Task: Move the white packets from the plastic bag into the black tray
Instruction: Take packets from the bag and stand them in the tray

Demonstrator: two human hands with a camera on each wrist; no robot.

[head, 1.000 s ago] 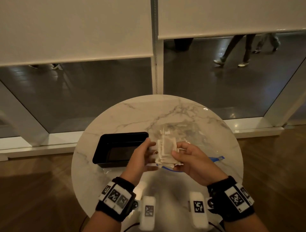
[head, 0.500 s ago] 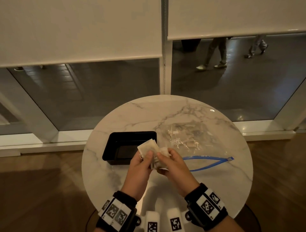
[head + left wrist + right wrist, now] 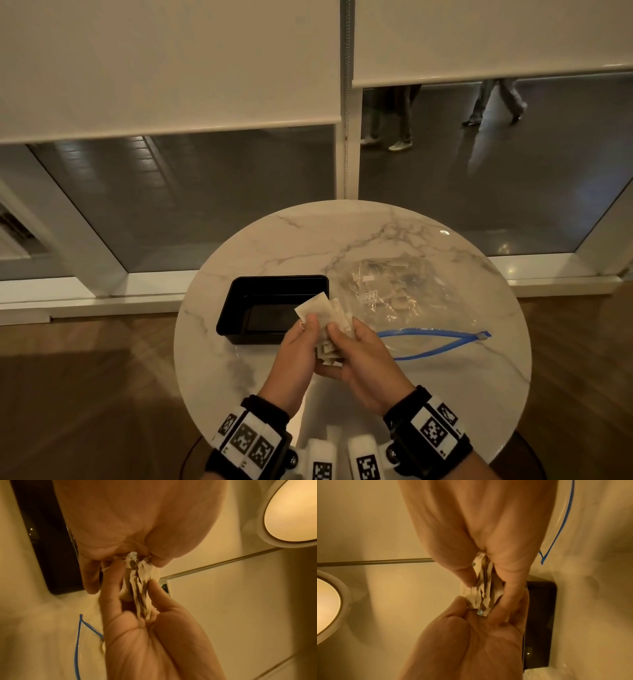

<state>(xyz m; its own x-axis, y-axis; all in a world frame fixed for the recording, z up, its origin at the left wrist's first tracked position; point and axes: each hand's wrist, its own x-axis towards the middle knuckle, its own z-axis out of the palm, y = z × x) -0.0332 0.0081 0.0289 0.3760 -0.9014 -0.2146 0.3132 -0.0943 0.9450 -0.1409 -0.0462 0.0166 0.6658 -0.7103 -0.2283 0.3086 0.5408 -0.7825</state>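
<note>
Both hands, left hand (image 3: pixel 297 353) and right hand (image 3: pixel 360 359), fingers clamped on a bunch of white packets (image 3: pixel 325 313), hovering just off the black tray (image 3: pixel 239 310) around its 4 o'clock corner, plastic bag (image 3: pixel 407 301) at 3 o'clock of the tray, marble table (image 3: pixel 274 240)

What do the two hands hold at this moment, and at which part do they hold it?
Both hands hold one bunch of white packets. The left hand pinches its upper left side; the right hand grips the lower right part.
</note>
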